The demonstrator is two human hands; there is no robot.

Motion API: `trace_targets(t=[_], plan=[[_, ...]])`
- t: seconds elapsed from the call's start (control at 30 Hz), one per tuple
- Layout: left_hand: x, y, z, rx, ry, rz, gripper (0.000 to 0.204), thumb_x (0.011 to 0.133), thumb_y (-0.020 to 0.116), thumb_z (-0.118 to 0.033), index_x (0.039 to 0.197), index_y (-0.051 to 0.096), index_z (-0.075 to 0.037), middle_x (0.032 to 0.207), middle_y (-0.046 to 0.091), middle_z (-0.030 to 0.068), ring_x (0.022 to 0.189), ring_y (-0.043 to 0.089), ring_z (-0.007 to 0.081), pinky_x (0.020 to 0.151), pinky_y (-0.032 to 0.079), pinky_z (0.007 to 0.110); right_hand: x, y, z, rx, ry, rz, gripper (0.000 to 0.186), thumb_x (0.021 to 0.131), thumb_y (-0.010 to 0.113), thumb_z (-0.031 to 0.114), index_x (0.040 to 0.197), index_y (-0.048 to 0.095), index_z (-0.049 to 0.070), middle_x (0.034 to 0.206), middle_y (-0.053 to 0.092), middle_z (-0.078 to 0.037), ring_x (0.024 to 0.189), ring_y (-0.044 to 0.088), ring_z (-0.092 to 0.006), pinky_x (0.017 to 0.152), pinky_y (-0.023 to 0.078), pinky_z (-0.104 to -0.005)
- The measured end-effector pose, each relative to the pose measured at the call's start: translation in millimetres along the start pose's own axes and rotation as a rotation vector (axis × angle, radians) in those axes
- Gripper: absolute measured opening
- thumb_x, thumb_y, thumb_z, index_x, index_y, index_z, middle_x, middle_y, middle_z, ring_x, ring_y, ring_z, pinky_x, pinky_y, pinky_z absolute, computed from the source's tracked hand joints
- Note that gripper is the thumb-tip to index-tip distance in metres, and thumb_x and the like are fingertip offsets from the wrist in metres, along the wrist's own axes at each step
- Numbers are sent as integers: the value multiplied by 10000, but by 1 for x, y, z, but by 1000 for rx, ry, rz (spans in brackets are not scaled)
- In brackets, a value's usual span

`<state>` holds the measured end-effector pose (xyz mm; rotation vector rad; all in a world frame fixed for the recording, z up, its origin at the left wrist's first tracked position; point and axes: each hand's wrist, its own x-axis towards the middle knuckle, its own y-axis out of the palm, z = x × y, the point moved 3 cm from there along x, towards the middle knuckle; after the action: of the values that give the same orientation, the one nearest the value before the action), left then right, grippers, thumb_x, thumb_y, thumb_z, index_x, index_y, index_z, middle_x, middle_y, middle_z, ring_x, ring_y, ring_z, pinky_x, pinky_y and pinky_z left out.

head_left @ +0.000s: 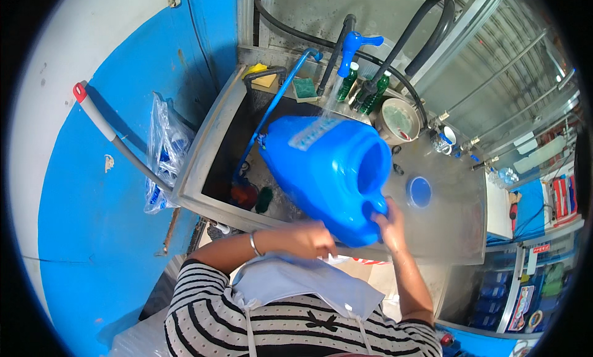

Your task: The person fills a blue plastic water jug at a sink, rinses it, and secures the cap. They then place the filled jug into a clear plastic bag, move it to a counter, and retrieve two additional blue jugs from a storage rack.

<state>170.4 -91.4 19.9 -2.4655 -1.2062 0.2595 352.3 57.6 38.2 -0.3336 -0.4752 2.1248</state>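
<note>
A large blue water jug (321, 165) lies tilted over the sink, its round mouth facing right and toward me. My right hand (390, 224) is closed around the handle beside that mouth. Just below the jug's near side, my left hand (309, 239) has its fingers curled; whether anything is inside them is hidden. Water runs from the blue-handled tap (351, 51) onto the jug's upper side. A small blue valve is fitted at the jug's far left end. Down in the sink (196, 171) lie a dark green scrubber (264, 199) and a reddish-brown object (244, 196).
Sponges (304, 89), green bottles (374, 92) and a whitish bucket (398, 119) line the back ledge. On the steel counter (454, 224) at right sits a blue lid (419, 192). A blue pipe (272, 106) crosses the sink. A grey-handled tool (117, 137) leans at left by a plastic bag (167, 153).
</note>
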Motion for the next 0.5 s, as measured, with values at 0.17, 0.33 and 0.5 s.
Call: trace_targets(t=[0.17, 0.33, 0.5], plan=[[-62, -99, 33, 19, 189, -1614, 187, 819, 482, -26, 767, 659, 1, 685, 625, 98, 601, 585, 166, 586, 475, 306, -29, -58, -48, 224, -102, -417, 104, 800, 575, 22, 901, 600, 20, 735, 590, -13, 658, 531, -90, 609, 429, -243], [-35, -160, 85, -197, 10, -1602, 302, 922, 465, -80, 1185, 580, 15, 1146, 596, 100, 1046, 544, 167, 945, 408, 304, -24, -89, -105, 583, 26, -484, 85, 865, 607, 99, 804, 550, 84, 630, 534, -13, 512, 483, -117, 496, 385, -278], [23, -180, 78, -275, 94, -1476, 389, 942, 457, -118, 1314, 533, -33, 1179, 596, 61, 1059, 525, 132, 949, 388, 274, -6, -99, -165, 785, 135, -446, 165, 881, 629, 126, 756, 524, 106, 589, 515, -11, 477, 461, -124, 465, 366, -283]])
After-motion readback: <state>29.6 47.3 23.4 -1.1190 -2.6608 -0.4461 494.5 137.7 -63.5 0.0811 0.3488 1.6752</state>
